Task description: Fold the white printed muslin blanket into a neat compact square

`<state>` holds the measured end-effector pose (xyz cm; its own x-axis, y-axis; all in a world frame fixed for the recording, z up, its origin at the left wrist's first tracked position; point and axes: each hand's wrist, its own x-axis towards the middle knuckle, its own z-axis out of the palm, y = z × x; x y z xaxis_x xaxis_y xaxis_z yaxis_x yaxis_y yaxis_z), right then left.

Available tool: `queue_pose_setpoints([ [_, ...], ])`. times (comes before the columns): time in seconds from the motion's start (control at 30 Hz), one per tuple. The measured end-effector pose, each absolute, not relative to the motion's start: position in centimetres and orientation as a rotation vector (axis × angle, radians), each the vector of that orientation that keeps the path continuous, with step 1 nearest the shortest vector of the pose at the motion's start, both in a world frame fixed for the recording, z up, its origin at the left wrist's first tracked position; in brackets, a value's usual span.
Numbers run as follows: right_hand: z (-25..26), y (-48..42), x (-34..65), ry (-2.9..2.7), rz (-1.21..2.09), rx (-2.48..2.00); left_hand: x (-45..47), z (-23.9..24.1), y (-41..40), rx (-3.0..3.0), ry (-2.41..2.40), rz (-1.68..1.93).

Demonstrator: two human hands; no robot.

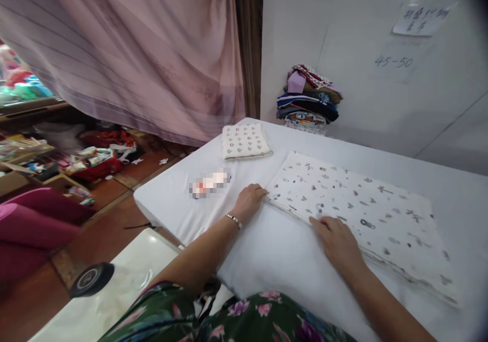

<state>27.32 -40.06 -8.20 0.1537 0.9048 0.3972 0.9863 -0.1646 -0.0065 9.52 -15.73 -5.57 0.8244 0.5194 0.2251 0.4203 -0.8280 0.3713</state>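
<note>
White, soft-looking fabric printed with small grey and brown motifs forms a flat, layered rectangle: a folded cloth (pixel 373 220) on the right of a smooth white surface (pixel 163 184). The person's left hand (pixel 249 199), with a shiny bracelet (pixel 234 221) at the wrist, touches its near left corner, fingers close together; whether they pinch it, I cannot tell. The right hand (pixel 339 240) lies at its near long edge, fingers partly curled, their grip likewise unclear. Beyond the left hand sits a smaller folded bundle (pixel 247 141), squarish, with rounded prints. Behind, stacked textiles (pixel 308 100) stand near a draped pink curtain (pixel 171 52).
</note>
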Motion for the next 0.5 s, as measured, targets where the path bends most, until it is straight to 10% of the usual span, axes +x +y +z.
queue_pose_setpoints([
  [0.5, -8.84, -40.22, 27.6, -1.836, -0.454, -2.157, 9.35, -5.79, -16.03, 2.694, 0.745, 0.549],
])
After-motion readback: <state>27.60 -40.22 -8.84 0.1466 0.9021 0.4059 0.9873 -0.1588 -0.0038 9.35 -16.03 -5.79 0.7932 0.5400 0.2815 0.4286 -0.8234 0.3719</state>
